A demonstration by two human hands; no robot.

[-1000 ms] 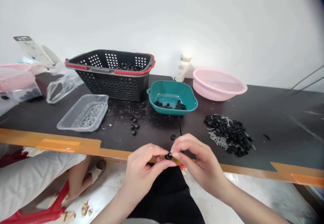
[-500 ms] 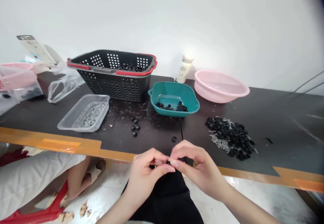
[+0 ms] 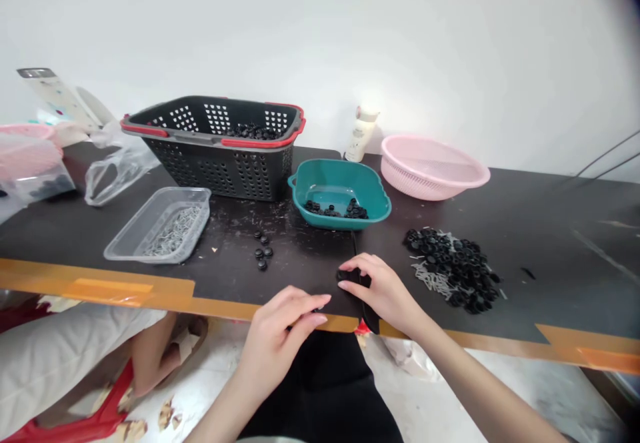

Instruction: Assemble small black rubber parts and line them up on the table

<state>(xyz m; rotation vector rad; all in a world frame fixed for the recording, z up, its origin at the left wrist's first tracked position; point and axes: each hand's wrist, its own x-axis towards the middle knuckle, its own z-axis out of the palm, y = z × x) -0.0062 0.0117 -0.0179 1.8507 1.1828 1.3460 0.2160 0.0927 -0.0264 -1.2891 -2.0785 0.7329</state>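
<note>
Head cam: hands have split up, right hand (image 3: 383,289) is now down at the loose black piece (image 3: 346,275)

Half a second ago the fingertips met over one part; now the right thumb and fingers sit either side of that round piece on the table (image 3: 310,273), though I can't tell if they're actually gripping it. Left hand (image 3: 280,329) stayed back by the edge, pinching a small dark part (image 3: 317,309), mostly hidden. Five other black pieces (image 3: 269,251) lie beyond and left of the left fingertips; the black-and-grey pile (image 3: 463,266) is right of the right fingers.
</note>
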